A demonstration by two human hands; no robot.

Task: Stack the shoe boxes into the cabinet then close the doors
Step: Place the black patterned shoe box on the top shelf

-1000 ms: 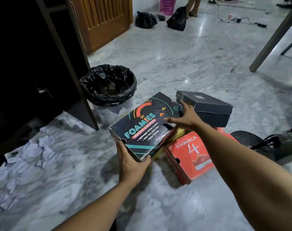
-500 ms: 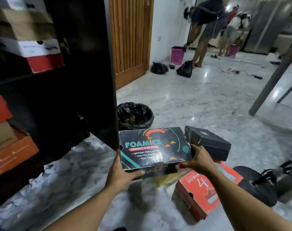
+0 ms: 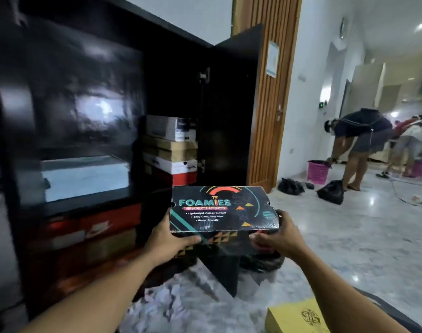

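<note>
I hold a black Foamies Skechers shoe box (image 3: 219,209) level in front of me, lid up. My left hand (image 3: 167,239) grips its left end and my right hand (image 3: 278,233) grips its right end. The black cabinet (image 3: 89,39) stands to the left with its right door (image 3: 231,104) swung open. Inside, a stack of shoe boxes (image 3: 171,150) fills the right side, a white box (image 3: 84,174) lies on the middle shelf, and red and brown boxes (image 3: 92,233) sit below. A yellow shoe box (image 3: 294,316) lies on the floor at the bottom right.
A bin with a black liner (image 3: 260,261) stands just behind the open door's lower edge. Torn paper (image 3: 178,306) litters the marble floor by the cabinet. A wooden door (image 3: 267,92) is behind. People bend over pink baskets (image 3: 318,170) and black bags (image 3: 331,192) at the far right.
I have lifted the Foamies box off the floor pile and raised it toward the open cabinet. My view has swung up and left, so the cabinet shelves now show.
</note>
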